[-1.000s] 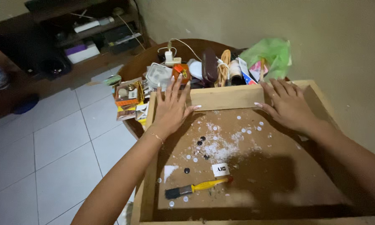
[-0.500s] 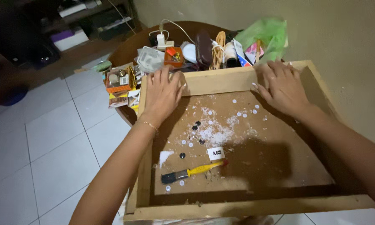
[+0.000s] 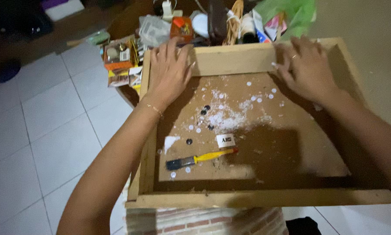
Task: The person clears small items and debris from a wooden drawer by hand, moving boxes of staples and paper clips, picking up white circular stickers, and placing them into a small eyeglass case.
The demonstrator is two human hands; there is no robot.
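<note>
The wooden tray [image 3: 212, 198] rests on a brick stand [image 3: 204, 221], with its far rail beside a cluttered round table [image 3: 130, 21]. Inside the tray lie a yellow-handled brush [image 3: 199, 158], a small white label [image 3: 225, 140], white crumbs [image 3: 228, 115] and some dark buttons [image 3: 205, 109]. The left hand [image 3: 168, 72] lies flat with spread fingers on the far left corner, and the right hand [image 3: 306, 67] lies flat on the far rail near the right corner. Neither hand closes around anything; both only press on the wood. Compared with half a second ago, the tray fills more of the view and the hands sit at the same places.
</note>
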